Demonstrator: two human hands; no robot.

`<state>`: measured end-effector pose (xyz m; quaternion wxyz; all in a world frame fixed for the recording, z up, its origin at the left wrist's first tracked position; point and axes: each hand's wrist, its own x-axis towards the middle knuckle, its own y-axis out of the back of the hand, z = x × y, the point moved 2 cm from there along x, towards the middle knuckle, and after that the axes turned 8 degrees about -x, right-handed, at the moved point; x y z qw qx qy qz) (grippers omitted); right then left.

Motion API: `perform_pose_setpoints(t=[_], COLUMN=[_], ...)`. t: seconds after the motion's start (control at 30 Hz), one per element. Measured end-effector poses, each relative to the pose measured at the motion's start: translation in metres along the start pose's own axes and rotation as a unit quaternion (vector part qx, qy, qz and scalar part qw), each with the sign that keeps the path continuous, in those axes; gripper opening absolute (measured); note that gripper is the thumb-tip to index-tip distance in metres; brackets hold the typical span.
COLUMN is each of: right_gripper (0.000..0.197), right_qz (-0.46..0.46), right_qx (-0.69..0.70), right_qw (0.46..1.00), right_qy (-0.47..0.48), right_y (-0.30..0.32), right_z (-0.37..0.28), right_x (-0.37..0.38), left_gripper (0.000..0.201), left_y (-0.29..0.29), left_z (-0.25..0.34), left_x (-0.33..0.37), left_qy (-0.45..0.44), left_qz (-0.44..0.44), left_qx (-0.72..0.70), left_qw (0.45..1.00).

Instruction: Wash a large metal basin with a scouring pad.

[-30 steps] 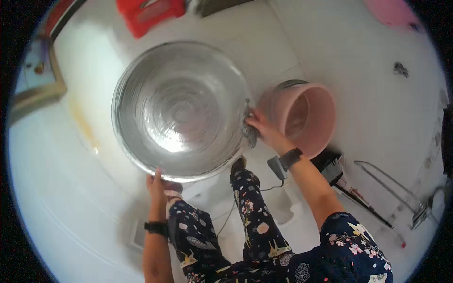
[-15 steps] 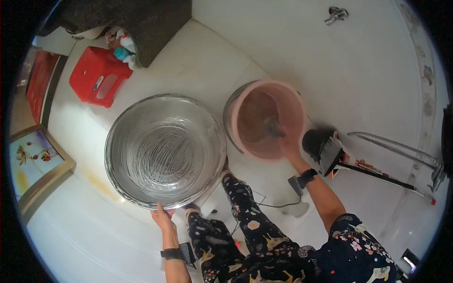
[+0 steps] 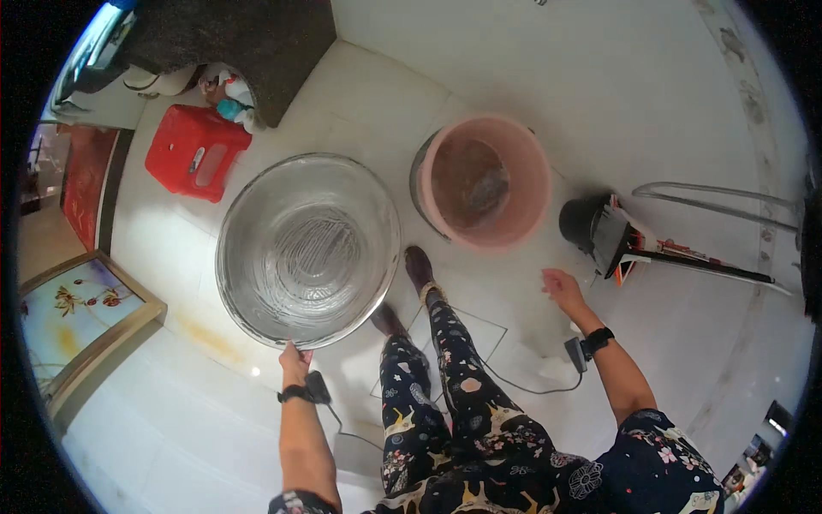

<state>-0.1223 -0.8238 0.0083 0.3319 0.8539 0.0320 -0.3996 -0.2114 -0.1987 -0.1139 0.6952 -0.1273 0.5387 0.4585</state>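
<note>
A wide, shallow metal basin (image 3: 257,283) is left of centre, streaked inside with whitish foam or smears. At its near rim my left hand (image 3: 294,358) is closed on the edge. A deep pink bucket (image 3: 533,193) stands to the right of the basin. Brownish liquid fills its bottom, and a grey, wet-looking clump (image 3: 490,187) lies in it; its kind is not clear. My right hand (image 3: 563,289) is below and right of the bucket, apart from it, with nothing in it and its fingers loosely extended. Both wrists wear black straps with small cabled devices.
A red plastic stool (image 3: 184,150) stands by a dark counter (image 3: 248,43) at the back left. A framed flower picture (image 3: 86,317) leans at the left. On the right are a black dustpan with brush (image 3: 610,240) and a metal rail (image 3: 719,193). My shoes (image 3: 419,267) are close to the basin.
My right hand has come out of the pink bucket toward me, leaving the grey clump inside. My left hand stays on the basin's rim. The view has shifted.
</note>
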Motion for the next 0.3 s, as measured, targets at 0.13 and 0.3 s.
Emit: perform_pose_setpoints(t=[0.13, 0.3], right_gripper=[0.029, 0.032], right_qz=[-0.046, 0.009], right_qx=[0.025, -0.009], right_qw=[0.998, 0.999], right_qy=[-0.018, -0.05], right_y=[-0.003, 0.037], right_z=[0.002, 0.031], right_x=[-0.036, -0.088], left_gripper=[0.022, 0.017], left_y=[0.052, 0.06], left_z=[0.041, 0.051], left_x=[0.091, 0.077], left_qy=[-0.081, 0.055], left_qz=[-0.141, 0.074], left_qx=[0.118, -0.012], left_qw=[0.98, 0.996])
